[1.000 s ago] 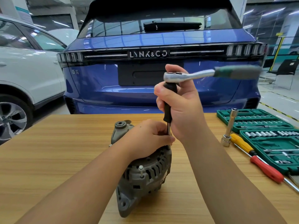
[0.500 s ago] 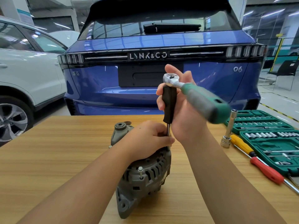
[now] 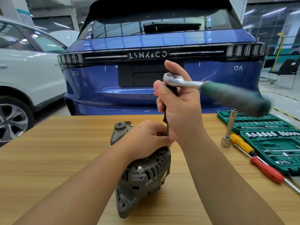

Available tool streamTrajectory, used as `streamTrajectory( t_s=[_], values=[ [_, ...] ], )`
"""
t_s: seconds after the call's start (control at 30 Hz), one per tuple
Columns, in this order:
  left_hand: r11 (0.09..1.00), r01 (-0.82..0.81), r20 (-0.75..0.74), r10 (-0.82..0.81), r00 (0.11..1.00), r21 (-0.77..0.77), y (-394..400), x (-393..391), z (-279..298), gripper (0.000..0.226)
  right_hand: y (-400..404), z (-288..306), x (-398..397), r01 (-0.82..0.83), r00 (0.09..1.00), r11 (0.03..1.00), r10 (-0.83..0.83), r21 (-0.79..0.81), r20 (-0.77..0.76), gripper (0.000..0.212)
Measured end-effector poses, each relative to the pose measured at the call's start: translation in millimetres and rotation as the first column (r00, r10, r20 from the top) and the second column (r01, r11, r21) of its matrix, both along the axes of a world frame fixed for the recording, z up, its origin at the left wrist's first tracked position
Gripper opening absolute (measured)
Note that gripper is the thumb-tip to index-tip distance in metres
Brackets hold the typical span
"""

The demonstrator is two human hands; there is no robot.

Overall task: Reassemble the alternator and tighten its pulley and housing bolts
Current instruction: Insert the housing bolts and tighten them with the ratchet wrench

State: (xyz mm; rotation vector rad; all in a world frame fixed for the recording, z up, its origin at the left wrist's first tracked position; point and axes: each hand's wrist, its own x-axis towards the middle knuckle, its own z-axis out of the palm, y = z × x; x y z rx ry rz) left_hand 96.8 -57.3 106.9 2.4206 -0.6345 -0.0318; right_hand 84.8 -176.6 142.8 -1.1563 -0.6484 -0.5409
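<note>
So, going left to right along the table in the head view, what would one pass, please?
alternator → upright socket extension → yellow screwdriver → red screwdriver → green socket case

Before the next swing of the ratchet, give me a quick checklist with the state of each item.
1. Alternator steadied on the table by the left hand: ok.
2. Right hand gripping the black extension under the ratchet head: ok.
3. Socket seated on the bolt: cannot tell, the left hand hides it.
4. Extension upright: ok.
5. Near housing bolt fully down: not ok, it stands proud.
6. Handle's swing clear of the upright socket bar: cannot tell.
</note>
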Motion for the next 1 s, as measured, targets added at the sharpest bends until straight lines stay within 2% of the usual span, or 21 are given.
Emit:
streamTrajectory(
  t_s=[0.17, 0.23, 0.3, 0.33, 0.37, 0.47, 0.6, 0.63, 0.7, 0.77, 0.83, 1.0],
  values=[
    [1.000, 0.001, 0.001, -0.001, 1.000, -0.001, -1, -2, 2, 0.018, -4, -2, 2, 0.002, 1.000, 1.000, -0.002, 0.006, -0.011, 0.041],
    [1.000, -0.010, 0.001, 0.010, 1.000, -0.001, -1, -2, 1, 0.018, -11, 5, 6, -0.163, 0.985, 0.987, 0.163, -0.001, -0.054, 0.047],
    [1.000, -0.028, -0.003, 0.028, 1.000, -0.014, 0, -1, 1, 0.017, -15, 10, 9, -0.353, 0.926, 0.934, 0.358, 0.054, -0.125, 0.067],
    [0.999, -0.032, -0.007, 0.032, 0.999, -0.019, 0, -1, 0, 0.017, -14, 9, 9, -0.397, 0.901, 0.911, 0.410, 0.113, -0.142, 0.069],
    [0.999, -0.031, -0.010, 0.031, 0.999, -0.023, 1, -1, 0, 0.016, -14, 6, 9, -0.402, 0.897, 0.904, 0.421, 0.147, -0.138, 0.061],
    [0.999, -0.010, 0.009, 0.010, 1.000, -0.040, 1, 0, -1, 0.013, -8, 0, 4, -0.291, 0.938, 0.942, 0.315, 0.167, -0.142, 0.045],
    [0.999, 0.016, -0.002, -0.016, 1.000, 0.029, -1, 1, -1, 0.018, -7, 4, -1, -0.024, 0.985, 0.994, 0.043, 0.109, -0.169, 0.014],
    [1.000, 0.012, -0.004, -0.012, 1.000, 0.029, -1, 2, -1, 0.017, -9, 5, -1, 0.000, 0.981, 0.995, 0.019, 0.100, -0.194, 0.012],
    [1.000, -0.004, -0.002, 0.004, 1.000, 0.030, -1, 4, -2, 0.015, -15, 6, 1, -0.062, 0.965, 0.996, 0.078, 0.070, -0.252, 0.007],
    [0.999, -0.023, -0.004, 0.023, 1.000, 0.026, 0, 5, -2, 0.015, -19, 7, 3, -0.173, 0.943, 0.984, 0.177, 0.039, -0.282, 0.019],
    [1.000, -0.028, -0.002, 0.028, 1.000, 0.012, 0, 5, -2, 0.015, -18, 4, 5, -0.204, 0.946, 0.978, 0.206, 0.034, -0.250, 0.030],
    [1.000, -0.002, -0.009, 0.002, 1.000, -0.007, -1, 2, -1, 0.015, -6, -2, 4, -0.081, 0.996, 0.996, 0.081, 0.021, 0.024, 0.042]
  ],
)
